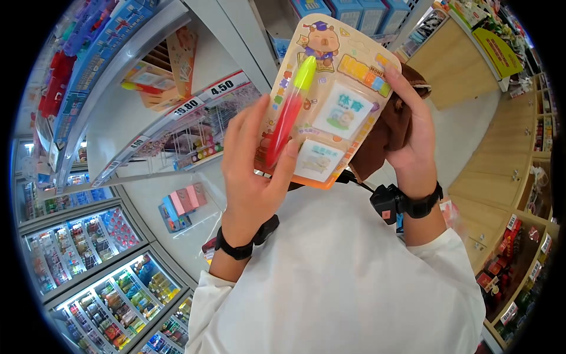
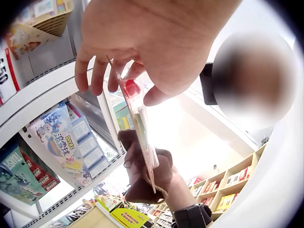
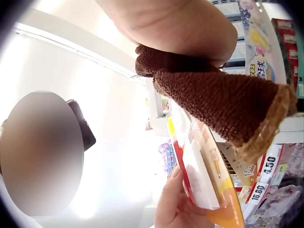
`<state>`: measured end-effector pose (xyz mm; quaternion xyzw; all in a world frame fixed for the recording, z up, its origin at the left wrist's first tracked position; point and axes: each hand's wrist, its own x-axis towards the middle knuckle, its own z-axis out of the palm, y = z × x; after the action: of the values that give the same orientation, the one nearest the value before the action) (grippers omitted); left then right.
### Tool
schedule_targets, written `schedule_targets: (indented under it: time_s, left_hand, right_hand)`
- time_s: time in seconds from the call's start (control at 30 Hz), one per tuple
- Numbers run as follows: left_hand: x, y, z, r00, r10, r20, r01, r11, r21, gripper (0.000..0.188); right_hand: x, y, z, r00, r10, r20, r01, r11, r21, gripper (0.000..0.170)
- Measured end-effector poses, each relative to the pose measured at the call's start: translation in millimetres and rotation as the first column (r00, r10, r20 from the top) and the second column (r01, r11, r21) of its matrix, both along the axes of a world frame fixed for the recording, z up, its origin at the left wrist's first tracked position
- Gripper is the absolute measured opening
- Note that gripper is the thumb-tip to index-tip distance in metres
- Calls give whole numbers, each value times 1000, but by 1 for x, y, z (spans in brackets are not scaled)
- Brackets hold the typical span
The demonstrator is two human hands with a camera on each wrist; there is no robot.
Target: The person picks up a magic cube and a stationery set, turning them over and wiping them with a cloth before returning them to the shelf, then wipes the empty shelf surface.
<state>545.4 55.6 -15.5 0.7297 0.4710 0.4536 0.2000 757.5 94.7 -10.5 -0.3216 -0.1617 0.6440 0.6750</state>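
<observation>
A carded blister pack (image 1: 324, 106) with a cartoon capybara, a red pen (image 1: 286, 127) with a yellow cap and white picture cards (image 1: 342, 112) faces up in front of the chest. My left hand (image 1: 253, 162) grips its left edge, thumb on the front over the plastic and fingers behind. At the opposite edge my right hand (image 1: 415, 127) holds the pack, thumb along the upper right corner. A brown cloth (image 3: 218, 102) with a tan edge also hangs in the right hand, behind the pack. Most of the right fingers are hidden by cloth and pack.
A shelf with price labels (image 1: 221, 87) stands at the left, holding a display box (image 1: 156, 79) of similar packs. Lit display cases (image 1: 118, 301) fill the lower left. Pink and blue boxes (image 1: 183, 203) sit on the floor. Wooden cabinets (image 1: 492, 177) line the right.
</observation>
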Motion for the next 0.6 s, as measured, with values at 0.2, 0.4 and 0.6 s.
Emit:
schedule_targets:
  time_s: [0.2,0.4,0.6]
  left_hand:
    - [0,2,0,1000,5,-18,-4,1000,21,52]
    - [3,1,1,1000,3,-18,-4,1000,-23,52]
    - [8,1,2,1000,-14,-12,13,998,-58,53]
  right_hand:
    - [-2,2,4,1000,12,-8,-12,1000,9,40]
    - [-2,2,6,1000,18,-25,-17,1000,18,35]
    - [4,-1,4,999,29,-20,-29,999,25,33]
